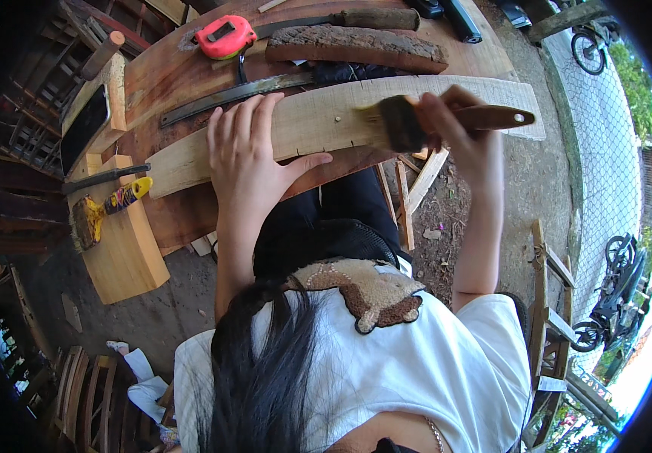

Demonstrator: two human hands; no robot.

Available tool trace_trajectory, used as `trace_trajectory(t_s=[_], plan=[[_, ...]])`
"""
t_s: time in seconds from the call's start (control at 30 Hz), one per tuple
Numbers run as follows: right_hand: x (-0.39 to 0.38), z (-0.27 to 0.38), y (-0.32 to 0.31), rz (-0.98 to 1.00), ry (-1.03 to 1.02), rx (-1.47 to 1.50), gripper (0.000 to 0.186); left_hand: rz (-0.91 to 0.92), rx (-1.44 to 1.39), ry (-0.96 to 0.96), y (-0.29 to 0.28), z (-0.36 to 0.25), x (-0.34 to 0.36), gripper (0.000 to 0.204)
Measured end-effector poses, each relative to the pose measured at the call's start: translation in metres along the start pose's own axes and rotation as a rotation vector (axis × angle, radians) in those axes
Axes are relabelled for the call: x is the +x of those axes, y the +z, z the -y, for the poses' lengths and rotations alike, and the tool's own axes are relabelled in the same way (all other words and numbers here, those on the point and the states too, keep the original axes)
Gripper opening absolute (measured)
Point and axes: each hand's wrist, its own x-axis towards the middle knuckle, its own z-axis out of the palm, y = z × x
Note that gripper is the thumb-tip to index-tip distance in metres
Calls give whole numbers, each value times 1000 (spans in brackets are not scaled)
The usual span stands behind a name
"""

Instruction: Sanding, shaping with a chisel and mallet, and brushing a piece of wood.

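A long, pale, slightly curved wooden plank [303, 124] lies across the table in front of me. My left hand [249, 143] rests flat on it, fingers stretched toward the far edge and the thumb out to the right along the near edge. Farther right, my right hand [458, 124] is closed round a wide paintbrush [496, 117], whose brown handle points right. The dark ferrule and bristles, blurred by motion, are over the plank's face and point left. A small round mark and several short dark lines show on the wood between my hands.
Beyond the plank are a metal blade [213, 102], a bark-edged wood piece [356, 49], a red tape measure [224, 36] and a wooden-handled knife [375, 19]. At left, a phone [84, 128], a chisel-like tool [107, 178] and a yellow brush [115, 208] rest on wood blocks.
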Motion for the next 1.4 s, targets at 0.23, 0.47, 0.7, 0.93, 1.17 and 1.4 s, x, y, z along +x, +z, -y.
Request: trace_trajectory(t_s=[0.23, 0.47, 0.7, 0.93, 1.17, 1.4], plan=[[3, -15, -108, -346, 99, -362, 29, -16, 33, 15, 1, 1, 2, 85], [6, -10, -156, -503, 62, -693, 34, -18, 66, 17, 5, 1, 1, 88], [17, -21, -91, -199, 55, -216, 30, -15, 63, -4, 2, 1, -2, 87], [7, -42, -188, -547, 120, -780, 30, -15, 33, -10, -1, 0, 1, 87], [5, 11, -60, -348, -86, -873, 25, -5, 44, -7, 1, 1, 0, 87], [8, -9, -76, -356, 54, -364, 26, -25, 20, -1, 0, -2, 3, 87]])
